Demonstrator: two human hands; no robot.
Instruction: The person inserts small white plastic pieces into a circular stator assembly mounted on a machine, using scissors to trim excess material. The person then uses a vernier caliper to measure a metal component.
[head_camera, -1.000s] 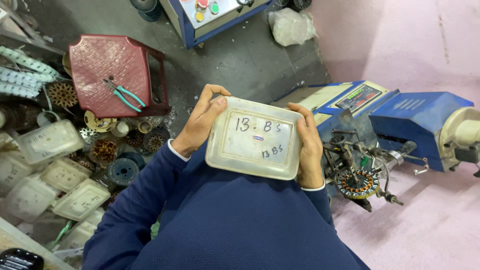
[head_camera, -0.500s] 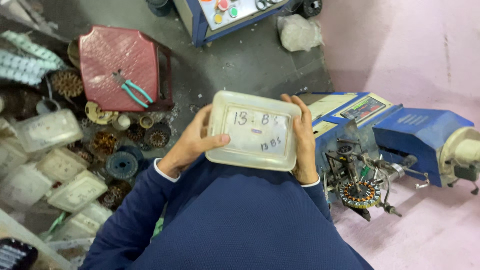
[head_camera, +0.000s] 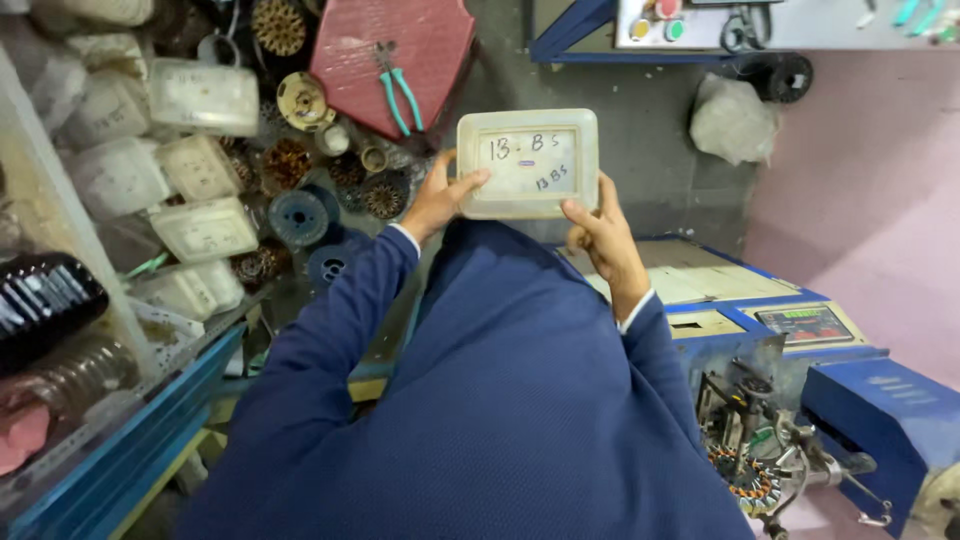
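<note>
A red plastic stool (head_camera: 420, 45) stands on the grey floor (head_camera: 640, 120) with teal-handled pliers (head_camera: 398, 92) lying on its seat. Left of it lie pale plastic containers (head_camera: 205, 95) and wound coils (head_camera: 278, 24). A blue machine (head_camera: 880, 410) sits at lower right, a crumpled bag (head_camera: 733, 120) above it.

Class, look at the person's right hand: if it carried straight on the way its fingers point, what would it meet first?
The right hand points up-frame, already touching the pale plastic box. Beyond it, probably bare grey floor, though depth is unclear.
</note>
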